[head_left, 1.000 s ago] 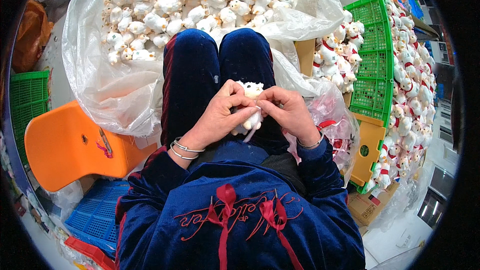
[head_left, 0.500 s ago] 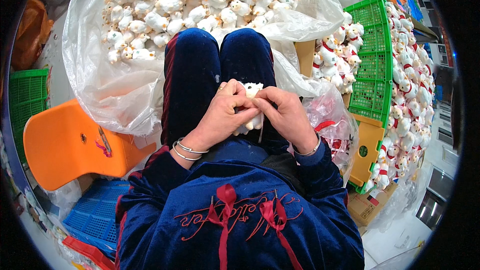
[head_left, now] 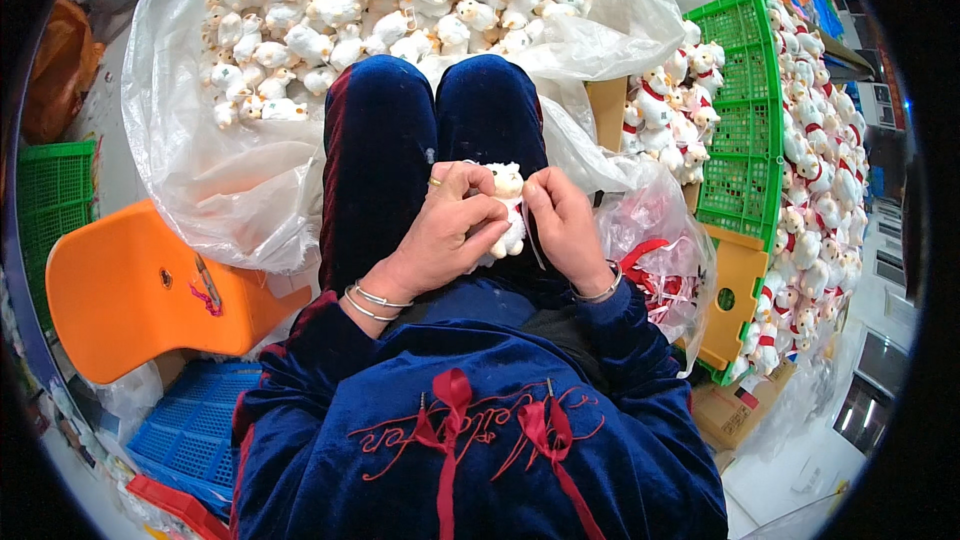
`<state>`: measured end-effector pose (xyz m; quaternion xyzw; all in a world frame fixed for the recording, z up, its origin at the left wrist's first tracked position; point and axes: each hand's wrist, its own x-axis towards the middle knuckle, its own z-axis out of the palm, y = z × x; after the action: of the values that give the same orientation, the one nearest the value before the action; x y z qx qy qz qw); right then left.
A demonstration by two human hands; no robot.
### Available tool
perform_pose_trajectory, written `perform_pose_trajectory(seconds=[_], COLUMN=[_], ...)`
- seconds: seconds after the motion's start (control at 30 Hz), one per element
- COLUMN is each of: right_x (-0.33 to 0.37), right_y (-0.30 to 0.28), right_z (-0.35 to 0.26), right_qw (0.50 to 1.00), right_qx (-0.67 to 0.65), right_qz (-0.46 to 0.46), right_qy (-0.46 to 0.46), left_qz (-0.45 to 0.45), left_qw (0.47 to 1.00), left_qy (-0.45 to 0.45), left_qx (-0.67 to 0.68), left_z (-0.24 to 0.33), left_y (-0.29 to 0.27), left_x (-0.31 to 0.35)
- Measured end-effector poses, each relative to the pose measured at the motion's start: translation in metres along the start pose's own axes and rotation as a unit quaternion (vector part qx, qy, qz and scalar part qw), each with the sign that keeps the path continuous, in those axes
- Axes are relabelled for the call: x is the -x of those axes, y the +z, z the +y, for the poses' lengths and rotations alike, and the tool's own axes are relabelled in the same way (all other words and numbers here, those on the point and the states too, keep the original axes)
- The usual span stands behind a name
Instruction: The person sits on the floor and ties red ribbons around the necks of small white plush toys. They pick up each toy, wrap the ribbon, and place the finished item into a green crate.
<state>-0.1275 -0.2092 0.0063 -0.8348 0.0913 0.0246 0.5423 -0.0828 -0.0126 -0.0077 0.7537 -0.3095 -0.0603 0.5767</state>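
A: In the head view, where is the small white toy [head_left: 512,232]?

B: It is between the two hands, above the dark blue trousers [head_left: 382,150], with its head toward the upper edge. On its front I see something red, but partly covered.

A: How are the hands?

B: The left hand [head_left: 450,220] is curled against the left side of the toy and seems to grip it, with thumb and forefinger bent toward each other. The right hand [head_left: 563,225] is at the other side. Its thumb and forefinger are pressed together, and they appear to pinch a thin pale strip [head_left: 536,245], which hangs beside the toy.

A: What could go wrong from here?

B: In my opinion, a too strong pull of the right hand could tear the strip or turn the toy. If the left fingers become loose, the toy could slip onto the trousers. Because the fingers hide part of the toy, a twist there could stay unnoticed. Also, the clear bag [head_left: 650,208] of red ribbons [head_left: 668,287] is near the right sleeve [head_left: 635,325], so a careless elbow could catch it
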Motion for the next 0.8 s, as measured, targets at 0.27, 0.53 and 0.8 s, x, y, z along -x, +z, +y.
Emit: perform_pose_trajectory(seconds=[0.27,0.53,0.8], right_x=[-0.001,-0.008,-0.008], right_y=[0.009,0.000,-0.002], right_z=[-0.007,-0.021,-0.033], right_qw=[0.997,0.996,0.980], right_qx=[0.008,0.040,0.118], right_qz=[0.061,-0.042,-0.062], right_qy=[-0.050,-0.068,-0.149], left_qz=[-0.032,-0.045,-0.021], left_qw=[0.994,0.985,0.992], left_qy=[-0.086,-0.138,-0.120], left_qx=[0.055,0.089,0.029], left_z=[-0.004,-0.002,-0.002], left_y=[-0.007,-0.007,-0.003], left_x=[-0.004,-0.007,-0.010])
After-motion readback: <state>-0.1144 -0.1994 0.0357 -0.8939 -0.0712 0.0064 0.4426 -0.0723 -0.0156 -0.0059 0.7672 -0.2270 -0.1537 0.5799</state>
